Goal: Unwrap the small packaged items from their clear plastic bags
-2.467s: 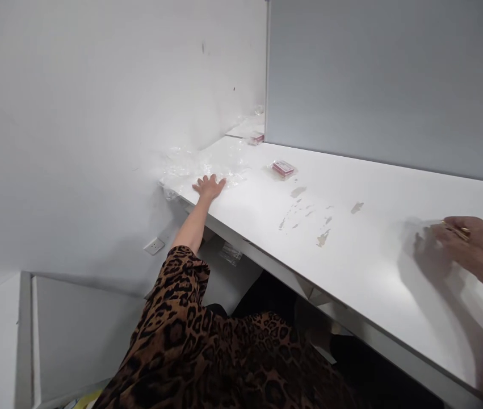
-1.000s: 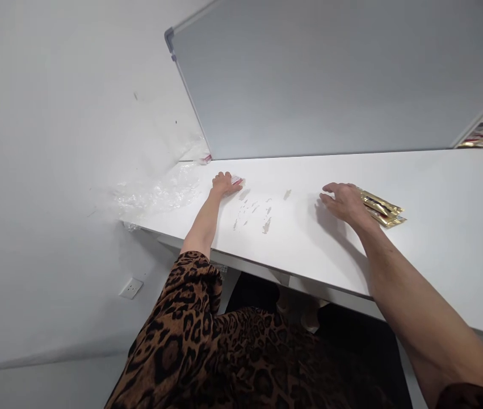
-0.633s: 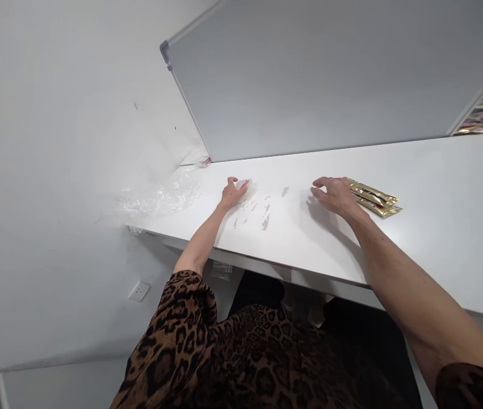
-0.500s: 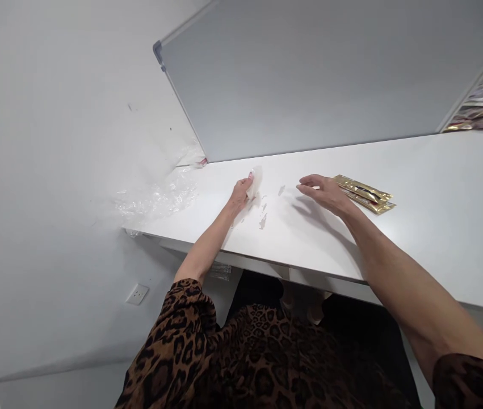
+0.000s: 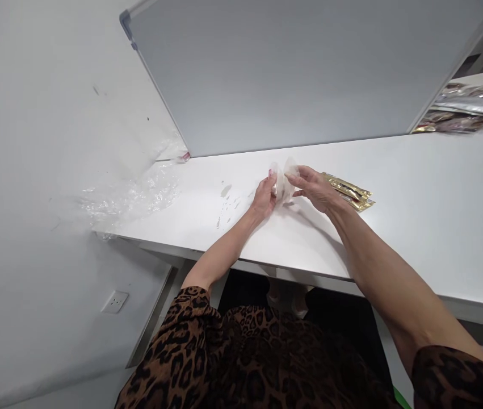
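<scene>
A thin, whitish, see-through sheet (image 5: 281,187) hangs between my two hands, just above the white table (image 5: 415,227). It looks soft; whether it is a wipe or plastic I cannot tell. My left hand (image 5: 263,197) is closed on its left side. On the right, the thumb and fingers of my right hand (image 5: 315,186) pinch the other part. Just behind the right hand lie gold foil packets (image 5: 349,192), partly covered by it. Greyish wet-looking smears (image 5: 226,191) mark the tabletop to the left of my hands.
Crumpled clear plastic film (image 5: 139,196) lies at the table's left end against the wall. A grey-white board (image 5: 292,74) leans along the back edge. Shiny packages (image 5: 475,105) are piled beyond its right end. A wall socket (image 5: 115,301) sits below at left.
My left hand has moved right with the sheet, away from the smears. My right hand, empty before, now grips the sheet too, and the sheet is spread wider between them. The view has shifted right.
</scene>
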### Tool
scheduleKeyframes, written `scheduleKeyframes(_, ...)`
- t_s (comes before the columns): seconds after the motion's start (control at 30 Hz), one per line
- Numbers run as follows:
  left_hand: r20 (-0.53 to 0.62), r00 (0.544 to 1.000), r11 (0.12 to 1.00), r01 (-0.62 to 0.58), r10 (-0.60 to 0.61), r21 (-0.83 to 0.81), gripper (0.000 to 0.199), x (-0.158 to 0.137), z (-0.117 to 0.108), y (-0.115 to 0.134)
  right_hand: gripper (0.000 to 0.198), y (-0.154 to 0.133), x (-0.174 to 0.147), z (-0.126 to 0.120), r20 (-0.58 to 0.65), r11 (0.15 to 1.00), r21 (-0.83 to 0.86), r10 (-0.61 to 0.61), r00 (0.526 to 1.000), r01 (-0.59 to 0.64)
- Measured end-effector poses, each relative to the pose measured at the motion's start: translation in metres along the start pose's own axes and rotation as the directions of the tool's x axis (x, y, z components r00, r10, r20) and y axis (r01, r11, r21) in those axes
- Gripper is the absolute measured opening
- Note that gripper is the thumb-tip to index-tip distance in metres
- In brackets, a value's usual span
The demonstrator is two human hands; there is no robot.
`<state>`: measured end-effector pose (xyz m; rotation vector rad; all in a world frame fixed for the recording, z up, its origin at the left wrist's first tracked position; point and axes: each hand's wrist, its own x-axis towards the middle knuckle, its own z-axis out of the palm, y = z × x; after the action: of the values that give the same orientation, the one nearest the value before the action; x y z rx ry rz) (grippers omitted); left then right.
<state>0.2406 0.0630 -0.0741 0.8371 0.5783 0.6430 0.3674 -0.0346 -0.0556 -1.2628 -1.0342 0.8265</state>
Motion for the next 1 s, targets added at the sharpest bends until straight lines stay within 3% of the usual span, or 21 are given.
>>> scheduleKeyframes(0.1, 0.012, 1.0, 0.999, -0.019, 0.02, -0.035, 0.027, -0.003, 0.001, 0.008, 0.077, 0.001, -0.001, -0.004, 0.032, 0.998, -0.041, -0.045, 0.998, 0.047)
scheduleKeyframes(0.17, 0.024, 1.0, 0.999, 0.0, 0.001, -0.049, 0.026, -0.004, 0.001, 0.009, 0.063, 0.002, -0.002, -0.003, 0.045, 0.987, -0.133, -0.085, 0.995, 0.09)
scheduleKeyframes(0.27, 0.058, 0.998, 0.997, 0.013, -0.009, -0.074, 0.024, -0.005, 0.003, 0.008, 0.038, 0.005, 0.0, 0.003, -0.048, 0.973, -0.203, -0.122, 0.991, 0.109)
scheduleKeyframes(0.4, -0.011, 0.999, 0.968, 0.048, -0.052, -0.246, 0.021, -0.009, 0.003, 0.013, 0.021, 0.009, 0.009, 0.005, -0.328, 0.996, 0.072, -0.022, 0.944, 0.049)
scheduleKeyframes(0.47, 0.011, 0.998, 0.953, 0.069, -0.068, -0.294, 0.02, -0.012, 0.002, 0.015, 0.017, 0.01, 0.013, 0.001, -0.384, 0.971, 0.239, 0.064, 0.921, 0.032)
scheduleKeyframes(0.6, 0.061, 0.995, 0.974, 0.086, -0.074, -0.21, 0.045, -0.016, -0.002, 0.013, 0.018, 0.007, 0.016, -0.007, -0.386, 0.921, 0.39, 0.142, 0.912, 0.022)
scheduleKeyframes(0.73, -0.081, 0.996, 0.983, 0.013, -0.028, -0.182, 0.033, -0.01, -0.004, 0.008, 0.013, 0.004, 0.015, -0.007, -0.396, 0.903, 0.429, 0.159, 0.904, 0.03)
scheduleKeyframes(0.83, -0.122, 0.992, 0.979, 0.015, -0.04, -0.203, 0.018, -0.007, -0.002, 0.01, 0.012, 0.001, 0.013, -0.006, -0.383, 0.903, 0.429, 0.188, 0.904, -0.006)
scheduleKeyframes(1.0, -0.204, 0.974, 0.976, 0.054, -0.098, -0.213, 0.036, -0.009, -0.002, 0.015, 0.008, -0.007, 0.005, -0.004, -0.29, 0.875, 0.469, 0.277, 0.916, -0.116)
